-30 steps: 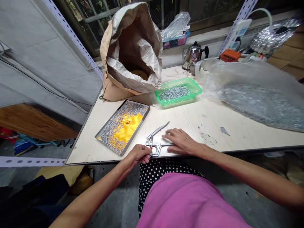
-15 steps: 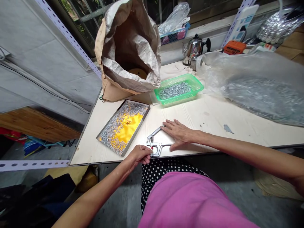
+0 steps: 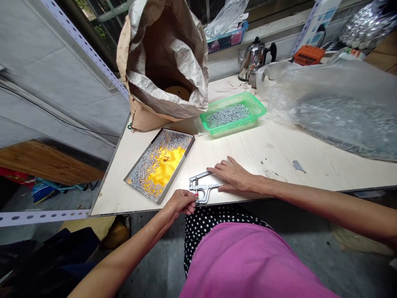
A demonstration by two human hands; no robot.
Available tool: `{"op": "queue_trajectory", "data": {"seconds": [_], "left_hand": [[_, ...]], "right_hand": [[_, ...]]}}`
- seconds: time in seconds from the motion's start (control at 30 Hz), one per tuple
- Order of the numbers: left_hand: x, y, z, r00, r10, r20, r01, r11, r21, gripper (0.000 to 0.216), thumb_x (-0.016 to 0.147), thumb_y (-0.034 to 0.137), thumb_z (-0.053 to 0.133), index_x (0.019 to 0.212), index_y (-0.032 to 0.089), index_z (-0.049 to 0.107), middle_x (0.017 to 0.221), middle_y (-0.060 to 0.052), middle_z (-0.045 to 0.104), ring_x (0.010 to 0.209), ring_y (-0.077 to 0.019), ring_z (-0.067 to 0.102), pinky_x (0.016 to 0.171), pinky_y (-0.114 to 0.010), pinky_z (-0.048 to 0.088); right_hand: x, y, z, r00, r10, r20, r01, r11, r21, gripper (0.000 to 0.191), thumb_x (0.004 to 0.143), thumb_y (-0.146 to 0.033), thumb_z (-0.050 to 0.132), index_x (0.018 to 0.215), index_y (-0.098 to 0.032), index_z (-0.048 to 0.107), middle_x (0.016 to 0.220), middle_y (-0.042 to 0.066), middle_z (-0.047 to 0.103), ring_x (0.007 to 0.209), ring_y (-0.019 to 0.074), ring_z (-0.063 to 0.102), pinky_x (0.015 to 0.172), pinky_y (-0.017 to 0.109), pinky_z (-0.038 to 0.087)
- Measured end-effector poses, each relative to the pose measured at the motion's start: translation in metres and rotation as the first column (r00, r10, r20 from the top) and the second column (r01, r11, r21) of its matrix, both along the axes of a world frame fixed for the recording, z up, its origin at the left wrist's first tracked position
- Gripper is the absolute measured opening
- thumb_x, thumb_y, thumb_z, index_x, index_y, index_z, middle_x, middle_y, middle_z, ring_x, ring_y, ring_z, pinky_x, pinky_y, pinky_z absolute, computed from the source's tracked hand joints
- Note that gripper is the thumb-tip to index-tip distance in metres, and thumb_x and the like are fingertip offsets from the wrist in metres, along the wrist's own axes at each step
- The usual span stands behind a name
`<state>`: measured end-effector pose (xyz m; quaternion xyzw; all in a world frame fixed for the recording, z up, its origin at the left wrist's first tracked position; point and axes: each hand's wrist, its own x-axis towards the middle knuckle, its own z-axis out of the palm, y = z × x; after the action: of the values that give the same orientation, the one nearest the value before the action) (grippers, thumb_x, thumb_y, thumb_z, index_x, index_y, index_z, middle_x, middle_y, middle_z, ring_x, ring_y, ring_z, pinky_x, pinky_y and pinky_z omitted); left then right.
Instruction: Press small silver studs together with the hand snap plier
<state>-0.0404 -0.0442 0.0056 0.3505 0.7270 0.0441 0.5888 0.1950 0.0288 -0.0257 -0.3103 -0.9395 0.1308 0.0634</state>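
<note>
Silver hand-press pliers (image 3: 208, 187) with a spring and a red part at the jaw lie on the table's front edge. My right hand (image 3: 234, 176) spans the two handles, fingers on the upper lever and thumb by the lower one. At the jaw, my left hand (image 3: 185, 201) has thumb and fingertips pinched together; what they hold is too small to make out. Left of the pliers, a shallow metal tray (image 3: 177, 179) holds many small silver pins on a yellow bottom. A green plastic basket (image 3: 259, 111) behind holds more such pins.
A large open paper sack (image 3: 145, 109) stands at the back left. To the right lies a clear plastic bag (image 3: 350, 107) full of small metal pieces. A steel kettle (image 3: 254, 58) and an orange box (image 3: 308, 55) stand by the window. A grey scrap (image 3: 298, 166) lies on the table (image 3: 238, 145).
The upper lever has swung down toward the lower handle as my right hand's fingers drew in from a wider spread. My left hand stays at the jaw.
</note>
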Motion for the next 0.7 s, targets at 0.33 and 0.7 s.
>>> {"op": "queue_trajectory", "data": {"seconds": [0.33,0.7], "left_hand": [[0.029,0.002,-0.007,0.617,-0.366,-0.696,0.787,0.278,0.551,0.045,0.085,0.030,0.066,0.126,0.018,0.053,0.135,-0.012,0.053,0.125,-0.0296,0.046,0.101,-0.043,0.043],[0.051,0.041,-0.008,0.436,-0.524,-0.732,0.893,0.151,0.424,0.060,0.084,0.041,0.067,0.133,0.015,0.044,0.119,-0.013,0.056,0.109,-0.0290,0.049,0.094,-0.044,0.044]], "right_hand": [[-0.002,-0.010,0.004,0.997,-0.051,-0.064,0.048,0.998,-0.051,0.079,0.079,-0.039,0.072,0.145,-0.016,0.036,0.120,0.016,0.060,0.108,0.0318,0.050,0.094,0.051,0.034],[0.015,-0.007,0.014,0.997,-0.073,0.015,0.075,0.986,-0.148,0.048,0.074,-0.034,0.076,0.111,-0.010,0.058,0.105,0.015,0.058,0.094,0.0260,0.052,0.081,0.038,0.046]]}}
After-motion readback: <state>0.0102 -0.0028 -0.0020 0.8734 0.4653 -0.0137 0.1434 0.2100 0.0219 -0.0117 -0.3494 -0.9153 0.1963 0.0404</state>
